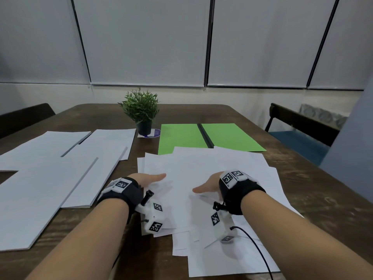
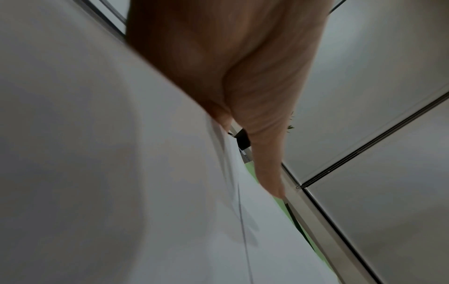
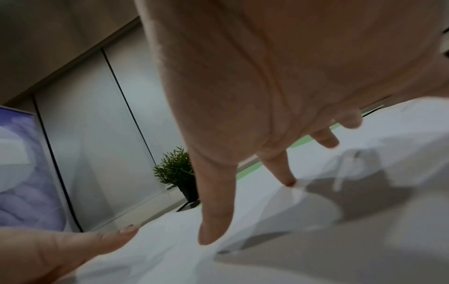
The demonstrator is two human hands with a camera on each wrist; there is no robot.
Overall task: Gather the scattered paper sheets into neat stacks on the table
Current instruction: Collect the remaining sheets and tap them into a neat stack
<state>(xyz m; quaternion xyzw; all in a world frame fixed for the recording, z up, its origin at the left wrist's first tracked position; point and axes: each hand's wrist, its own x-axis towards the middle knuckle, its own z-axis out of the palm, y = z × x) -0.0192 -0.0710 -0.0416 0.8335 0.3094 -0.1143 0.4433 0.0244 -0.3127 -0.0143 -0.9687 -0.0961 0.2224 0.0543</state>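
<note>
Both hands lay flat, fingers straight, on the loose sheets (image 1: 212, 164) fanned across the tabletop's (image 1: 314, 199) near middle: left hand (image 1: 149, 178) by their left edge, right hand (image 1: 207, 185) just beside it. Neater stacks (image 1: 66, 158) sat toward the left edge.
</note>
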